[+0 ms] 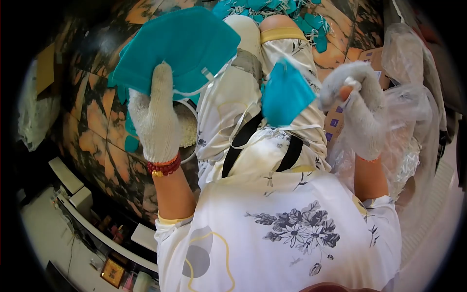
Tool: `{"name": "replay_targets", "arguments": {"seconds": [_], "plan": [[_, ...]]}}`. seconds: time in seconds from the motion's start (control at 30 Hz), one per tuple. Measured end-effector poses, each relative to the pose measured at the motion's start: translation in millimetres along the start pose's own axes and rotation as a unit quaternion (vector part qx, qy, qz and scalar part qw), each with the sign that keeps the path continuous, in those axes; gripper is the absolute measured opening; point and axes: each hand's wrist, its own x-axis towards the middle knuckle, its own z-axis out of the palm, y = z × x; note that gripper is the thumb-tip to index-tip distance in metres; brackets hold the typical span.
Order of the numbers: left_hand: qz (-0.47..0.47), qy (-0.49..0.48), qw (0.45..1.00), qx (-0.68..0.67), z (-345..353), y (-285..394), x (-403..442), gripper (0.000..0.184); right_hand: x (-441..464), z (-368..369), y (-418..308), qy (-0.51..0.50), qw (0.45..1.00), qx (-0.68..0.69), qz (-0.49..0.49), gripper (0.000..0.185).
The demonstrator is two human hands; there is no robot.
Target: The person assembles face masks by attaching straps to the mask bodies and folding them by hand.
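My left hand (158,114), in a white knitted glove, grips a teal folded face mask (182,46), thumb on top and more teal layers showing behind it. A white elastic strap with a small clip hangs from its right edge. Over my lap is a second teal face mask (287,95), blurred, with a pale blurred strap running from its upper edge toward my right hand (357,104). That hand is gloved too, its thumb and fingers pinched together, a bare fingertip poking through the glove.
Many teal masks with white straps (262,6) lie heaped on the marble-patterned floor (99,109) ahead. On the right are clear plastic bags (408,107) and a printed cardboard box (335,121). A cabinet with small items (114,270) stands lower left.
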Motion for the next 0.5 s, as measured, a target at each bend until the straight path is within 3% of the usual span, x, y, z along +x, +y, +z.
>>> {"name": "replay_targets", "arguments": {"seconds": [0.07, 0.1, 0.13, 0.2, 0.33, 0.37, 0.43, 0.47, 0.5], "plan": [[-0.017, 0.007, 0.998, 0.054, -9.3, 2.1, -4.6, 0.050, -11.3, -13.5, -10.3, -0.035, 0.995, -0.027, 0.088, 0.012], [-0.024, 0.022, 0.999, 0.031, -6.2, 6.9, -5.8, 0.051, -15.0, -22.0, -10.6, -0.030, 0.974, -0.080, 0.209, 0.018], [-0.035, 0.012, 0.999, 0.018, -7.5, 6.7, -5.6, 0.051, -17.5, -23.0, -7.3, -0.025, 0.964, -0.214, 0.158, 0.020], [-0.054, -0.008, 0.998, -0.008, -11.7, 5.0, -3.4, 0.050, -19.9, -25.3, 2.8, -0.016, 0.885, -0.464, 0.047, 0.025], [-0.048, -0.034, 0.998, -0.011, -6.9, 2.5, -2.4, 0.048, -18.8, -21.3, 2.2, 0.055, 0.786, -0.614, -0.053, 0.042], [-0.048, -0.039, 0.998, -0.015, -6.9, 0.6, -2.2, 0.047, -17.6, -16.3, 1.6, -0.027, 0.776, -0.615, -0.136, 0.052], [-0.050, -0.050, 0.997, -0.020, -6.0, -1.1, -2.0, 0.045, -22.6, 19.9, -4.1, -0.143, 0.887, -0.432, -0.081, 0.061], [-0.054, -0.055, 0.997, -0.021, -4.9, -1.4, -2.5, 0.044, -27.2, 34.4, 6.7, -0.162, 0.891, -0.418, -0.074, 0.070], [-0.057, -0.060, 0.996, -0.022, -3.9, -1.2, -3.0, 0.044, -30.5, 49.3, 13.8, -0.155, 0.890, -0.429, -0.015, 0.065]]}}
